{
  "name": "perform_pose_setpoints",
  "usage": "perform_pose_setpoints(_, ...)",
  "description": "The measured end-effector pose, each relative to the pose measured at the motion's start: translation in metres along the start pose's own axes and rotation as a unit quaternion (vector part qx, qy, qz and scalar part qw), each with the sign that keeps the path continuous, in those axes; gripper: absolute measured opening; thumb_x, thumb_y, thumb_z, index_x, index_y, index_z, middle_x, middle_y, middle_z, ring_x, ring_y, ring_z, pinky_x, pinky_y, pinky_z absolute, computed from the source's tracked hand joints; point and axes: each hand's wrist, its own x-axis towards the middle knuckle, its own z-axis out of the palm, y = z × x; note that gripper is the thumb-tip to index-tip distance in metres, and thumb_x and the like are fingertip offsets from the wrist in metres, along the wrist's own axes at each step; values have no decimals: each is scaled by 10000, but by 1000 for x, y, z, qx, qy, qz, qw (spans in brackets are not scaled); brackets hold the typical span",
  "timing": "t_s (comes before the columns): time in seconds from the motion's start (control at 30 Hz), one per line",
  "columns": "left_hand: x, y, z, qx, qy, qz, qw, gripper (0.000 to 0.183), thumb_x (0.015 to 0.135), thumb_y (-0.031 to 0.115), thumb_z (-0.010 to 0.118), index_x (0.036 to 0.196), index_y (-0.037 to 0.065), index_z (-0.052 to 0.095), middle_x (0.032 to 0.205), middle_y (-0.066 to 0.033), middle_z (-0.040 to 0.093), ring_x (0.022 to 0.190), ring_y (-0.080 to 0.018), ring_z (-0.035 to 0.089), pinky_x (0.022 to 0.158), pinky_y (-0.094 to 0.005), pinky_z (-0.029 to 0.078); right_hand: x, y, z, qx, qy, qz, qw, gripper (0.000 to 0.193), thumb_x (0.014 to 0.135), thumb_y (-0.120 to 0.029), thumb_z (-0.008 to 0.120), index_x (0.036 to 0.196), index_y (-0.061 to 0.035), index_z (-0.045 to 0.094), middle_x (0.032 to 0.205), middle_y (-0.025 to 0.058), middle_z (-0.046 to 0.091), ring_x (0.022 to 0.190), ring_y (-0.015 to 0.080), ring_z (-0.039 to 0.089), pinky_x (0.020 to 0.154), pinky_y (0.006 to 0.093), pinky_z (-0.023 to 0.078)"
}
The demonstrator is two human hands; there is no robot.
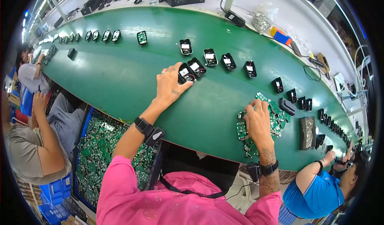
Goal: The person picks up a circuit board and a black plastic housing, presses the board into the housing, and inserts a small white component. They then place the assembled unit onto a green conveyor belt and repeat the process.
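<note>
My left hand [170, 85] grips a small black plastic housing [186, 74], thumb on its near side and fingers over its far left side. A white patch and a red wire show inside it. A second black housing [196, 66] stands against it on the right. My right hand [258, 121] rests on a loose pile of green circuit boards [278, 119], its fingers bent down among them. The fingertips are partly hidden, so what they pinch does not show. Several more open housings [210, 57] stand in a curved row beyond my hands.
A large bin [114, 153] of green boards stands left of my lap. Right of the pile are a black block [287, 106] and a dark box [307, 133] of small parts. One housing [142, 37] holds a green board. Co-workers sit at both sides, one in a blue shirt [320, 193].
</note>
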Motion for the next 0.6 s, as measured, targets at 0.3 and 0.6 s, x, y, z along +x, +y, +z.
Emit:
perform_pose_setpoints(0.3, -96, 79, -24, -531, -83, -93, 838, 724, 711, 90, 837, 1354, 15, 514, 1220, -112, 576, 981, -201, 667, 785, -320, 594, -37, -49, -40, 587, 36, 214, 780, 70, 936, 29, 574, 1002, 17, 591, 890, 81, 633, 719, 123, 668, 521, 241, 523)
perform_pose_setpoints(0.6, -144, 121, -29, -232, 29, 189, 954, 752, 746, 54, 776, 1437, 92, 482, 1427, -168, 513, 1167, -358, 608, 926, -405, 540, -68, -90, -20, 662, -80, 153, 730, 74, 934, 16, 622, 1002, 18, 593, 1149, 105, 554, 791, 167, 699, 605, 241, 562)
